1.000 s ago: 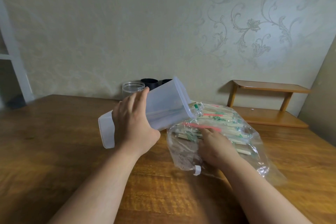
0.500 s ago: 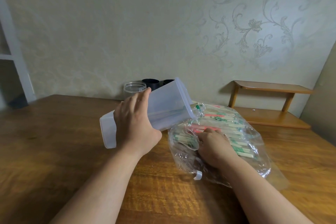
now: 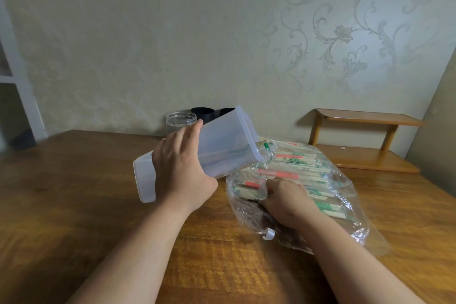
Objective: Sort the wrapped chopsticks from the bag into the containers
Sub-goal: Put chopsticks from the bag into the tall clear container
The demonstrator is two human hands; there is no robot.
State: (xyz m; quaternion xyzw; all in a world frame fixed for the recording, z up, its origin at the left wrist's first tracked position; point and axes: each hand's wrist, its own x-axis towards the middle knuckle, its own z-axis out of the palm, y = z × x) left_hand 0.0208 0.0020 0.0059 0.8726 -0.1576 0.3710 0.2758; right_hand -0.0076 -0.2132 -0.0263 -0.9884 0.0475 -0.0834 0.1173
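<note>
A clear plastic bag (image 3: 355, 224) full of wrapped chopsticks (image 3: 293, 168) with red and green print lies on the wooden table (image 3: 74, 192). My left hand (image 3: 182, 175) grips a tall translucent container (image 3: 227, 145), tilted on its side above the table with its open mouth toward the bag; a few chopsticks show faintly inside it. My right hand (image 3: 286, 200) is inside the bag with its fingers curled around a bundle of chopsticks. The fingertips are hidden by the plastic and the wrappers.
A clear round jar (image 3: 180, 121) and two black cups (image 3: 202, 113) stand at the back of the table by the wall. A small wooden two-tier shelf (image 3: 365, 140) stands at the back right. A white frame (image 3: 22, 96) is at the far left.
My right hand has drawn back toward me inside the bag, closing on a bundle of chopsticks. The tilted container in my left hand has barely moved.
</note>
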